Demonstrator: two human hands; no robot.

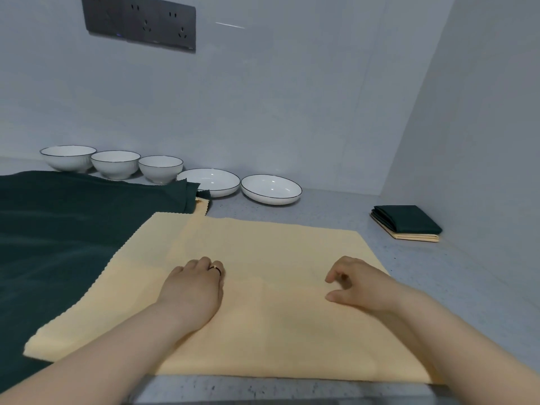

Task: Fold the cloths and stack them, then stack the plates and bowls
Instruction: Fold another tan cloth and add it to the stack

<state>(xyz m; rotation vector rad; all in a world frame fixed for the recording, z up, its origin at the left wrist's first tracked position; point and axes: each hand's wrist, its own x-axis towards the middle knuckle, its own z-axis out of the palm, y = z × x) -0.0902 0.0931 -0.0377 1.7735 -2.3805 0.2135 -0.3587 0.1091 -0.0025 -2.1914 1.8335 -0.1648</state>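
Yellow cloth is lying flat on the counter and we are resting both hands on it. Our left hand is curling its fingers under, grip impossible to tell; our right hand is lying loosely curled, holding nothing.

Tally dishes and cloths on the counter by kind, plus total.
Bowls: 3
Plates: 2
Spread cloths: 2 (yellow cloth, dark green cloth)
Folded cloths: 2 (folded green cloth on folded yellow cloth)
Total: 9
Yellow edge under the dark green cloth: cannot tell if it is a separate cloth, so it is not counted.
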